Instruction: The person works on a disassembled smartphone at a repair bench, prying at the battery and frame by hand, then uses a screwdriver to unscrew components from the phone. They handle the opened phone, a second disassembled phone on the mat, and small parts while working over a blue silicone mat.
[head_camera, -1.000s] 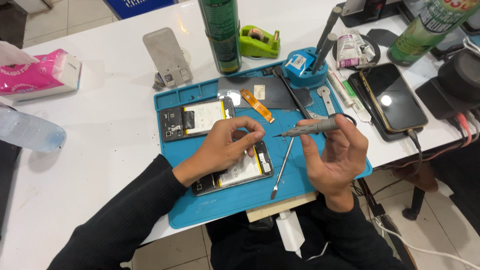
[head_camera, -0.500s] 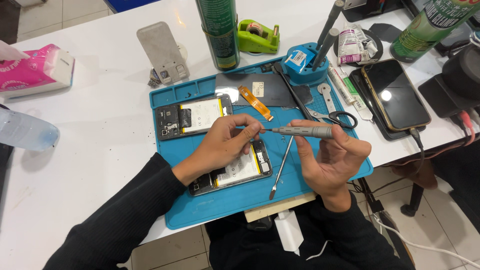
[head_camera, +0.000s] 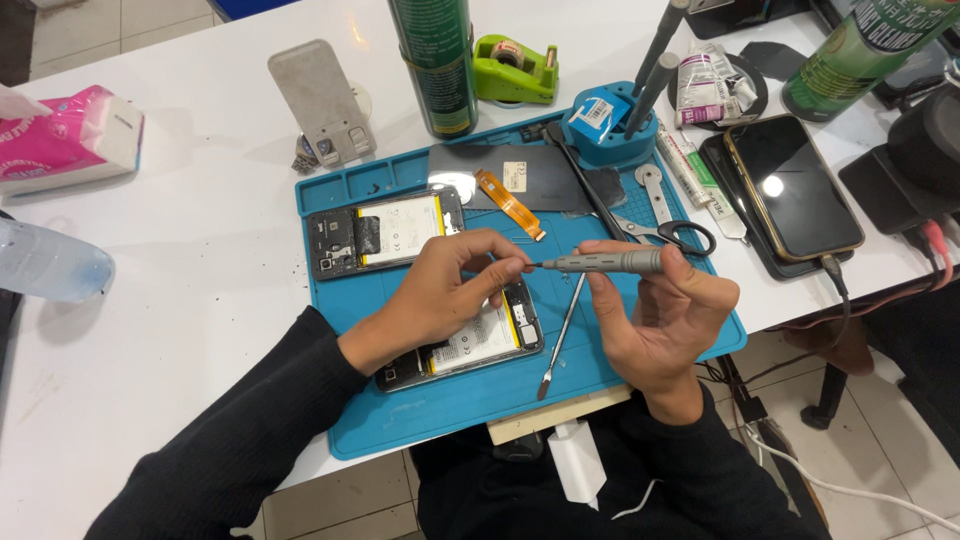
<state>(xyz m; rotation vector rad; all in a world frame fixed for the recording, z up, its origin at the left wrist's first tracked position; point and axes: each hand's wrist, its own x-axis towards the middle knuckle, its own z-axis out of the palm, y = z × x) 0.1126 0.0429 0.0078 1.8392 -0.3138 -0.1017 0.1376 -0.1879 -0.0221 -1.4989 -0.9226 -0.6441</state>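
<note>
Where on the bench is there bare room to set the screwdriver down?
Bare white table lies left of the blue mat, between the pink tissue pack and the clear bottle. The mat's near edge is also free. Right of the mat, by the scissors and dark phone, is crowded.

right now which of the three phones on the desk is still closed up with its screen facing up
The black phone with the gold rim on the right, off the blue silicone mat. The two on the mat, the upper opened phone and the lower opened phone, show their batteries.
</note>
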